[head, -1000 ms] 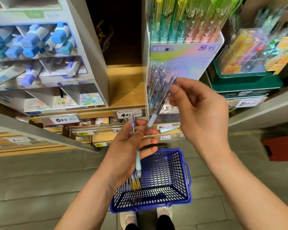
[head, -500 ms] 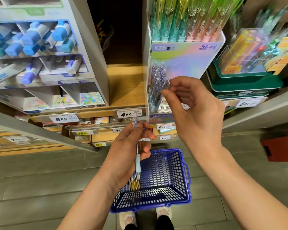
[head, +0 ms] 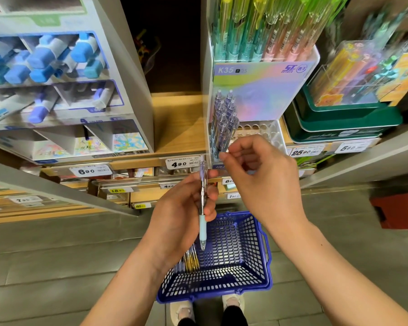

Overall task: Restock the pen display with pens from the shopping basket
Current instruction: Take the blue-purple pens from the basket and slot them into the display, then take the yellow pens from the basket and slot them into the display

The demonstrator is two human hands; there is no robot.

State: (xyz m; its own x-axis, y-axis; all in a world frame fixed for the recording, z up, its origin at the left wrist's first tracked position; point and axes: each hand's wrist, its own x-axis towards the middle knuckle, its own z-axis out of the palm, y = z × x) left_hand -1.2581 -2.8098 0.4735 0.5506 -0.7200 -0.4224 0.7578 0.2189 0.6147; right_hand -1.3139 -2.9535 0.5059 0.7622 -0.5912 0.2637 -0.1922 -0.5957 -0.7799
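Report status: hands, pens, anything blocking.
Left hand grips one pen upright. Right hand at purple pens in display, grip unclear. Spare pens in basket below. Empty slots unobstructed.

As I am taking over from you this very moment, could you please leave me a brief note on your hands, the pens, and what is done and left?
Left hand: grips one clear pen upright above the blue basket.
Right hand: fingers curled at the lavender pens in the K35 display; I cannot tell whether it pinches one.
Blue basket: on the floor, with a few pens in its left corner.
Done: a cluster of lavender pens stands at the lower tier's left end.
Left: empty holes to their right; slot in the held pen, then the basket's.
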